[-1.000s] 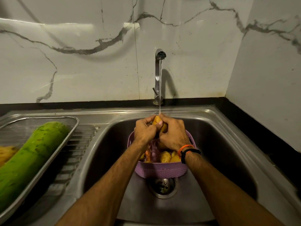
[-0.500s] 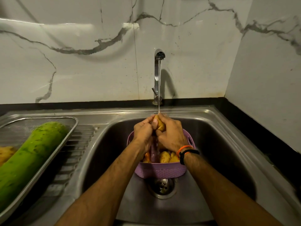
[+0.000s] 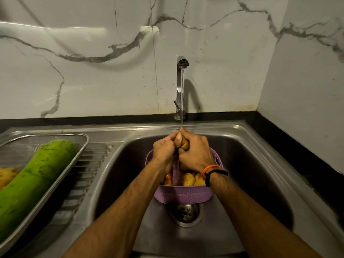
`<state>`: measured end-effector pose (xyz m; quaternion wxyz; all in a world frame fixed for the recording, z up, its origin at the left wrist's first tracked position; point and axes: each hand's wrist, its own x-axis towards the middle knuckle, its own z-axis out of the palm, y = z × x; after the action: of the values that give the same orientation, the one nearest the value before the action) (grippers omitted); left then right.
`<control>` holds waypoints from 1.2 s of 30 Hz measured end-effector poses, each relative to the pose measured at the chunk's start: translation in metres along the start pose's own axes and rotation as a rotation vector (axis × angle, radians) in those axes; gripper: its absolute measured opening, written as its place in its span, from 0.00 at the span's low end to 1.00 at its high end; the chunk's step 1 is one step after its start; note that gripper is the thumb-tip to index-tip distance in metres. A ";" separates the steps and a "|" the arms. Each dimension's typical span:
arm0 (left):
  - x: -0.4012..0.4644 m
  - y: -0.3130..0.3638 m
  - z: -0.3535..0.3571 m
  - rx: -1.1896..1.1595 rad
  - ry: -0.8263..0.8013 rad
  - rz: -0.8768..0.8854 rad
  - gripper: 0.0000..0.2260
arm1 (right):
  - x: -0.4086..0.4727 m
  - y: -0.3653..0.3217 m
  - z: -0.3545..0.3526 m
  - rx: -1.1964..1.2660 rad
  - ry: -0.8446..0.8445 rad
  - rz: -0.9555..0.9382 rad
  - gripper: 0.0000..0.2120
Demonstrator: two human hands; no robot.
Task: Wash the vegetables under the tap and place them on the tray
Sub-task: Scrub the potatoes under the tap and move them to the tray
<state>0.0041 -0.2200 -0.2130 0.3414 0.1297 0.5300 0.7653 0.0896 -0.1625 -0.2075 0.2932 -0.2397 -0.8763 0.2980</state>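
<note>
Left hand (image 3: 164, 148) and right hand (image 3: 196, 153) clasp, between them, what looks like a potato (image 3: 184, 142) (under tap (image 3: 181, 86)).

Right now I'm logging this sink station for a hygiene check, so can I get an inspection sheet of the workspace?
Surface: steel sink, wet; ribbed drainboard at its left.
Job's things: potato under the running tap; purple basket holds more vegetables; mesh tray holds a green gourd.
Clutter: nothing seen.
Hands: left hand and right hand both grip the potato.
Cables: nothing seen.
Surroundings: marble-pattern wall, some staining near its base.
</note>
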 end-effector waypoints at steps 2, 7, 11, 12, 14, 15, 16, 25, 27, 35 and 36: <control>0.000 -0.001 0.000 0.026 -0.013 -0.001 0.13 | 0.000 0.001 -0.002 0.011 -0.061 0.037 0.34; -0.002 0.002 0.001 -0.006 0.015 0.011 0.11 | 0.000 0.004 0.001 -0.022 0.075 0.004 0.27; -0.001 0.001 0.000 0.021 -0.003 0.017 0.11 | 0.003 0.003 0.002 -0.039 -0.026 0.010 0.31; -0.001 0.001 0.000 0.014 0.001 0.015 0.11 | 0.003 0.004 0.003 -0.039 -0.045 0.016 0.32; 0.000 0.001 0.000 -0.007 0.026 0.014 0.11 | 0.004 0.006 0.004 -0.046 -0.001 0.003 0.30; 0.000 0.001 0.000 -0.017 0.039 0.014 0.10 | 0.003 0.006 0.004 -0.051 0.039 -0.010 0.28; 0.000 0.001 -0.001 -0.022 0.045 0.014 0.10 | 0.002 0.005 0.004 -0.051 0.084 -0.020 0.25; 0.002 0.001 -0.001 0.008 0.064 0.006 0.10 | 0.004 0.003 0.008 0.185 0.187 0.175 0.16; 0.001 0.004 -0.004 0.029 0.074 -0.008 0.07 | 0.006 0.008 0.007 0.207 0.159 0.166 0.23; 0.004 0.001 -0.008 -0.038 0.122 0.027 0.13 | 0.012 0.016 0.010 0.268 0.182 0.274 0.22; 0.004 0.002 -0.007 -0.039 0.119 0.024 0.13 | 0.012 0.016 0.010 0.287 0.189 0.286 0.21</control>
<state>-0.0033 -0.2234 -0.2152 0.3024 0.0836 0.5327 0.7860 0.0784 -0.1477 -0.2203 0.3598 -0.3442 -0.7507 0.4343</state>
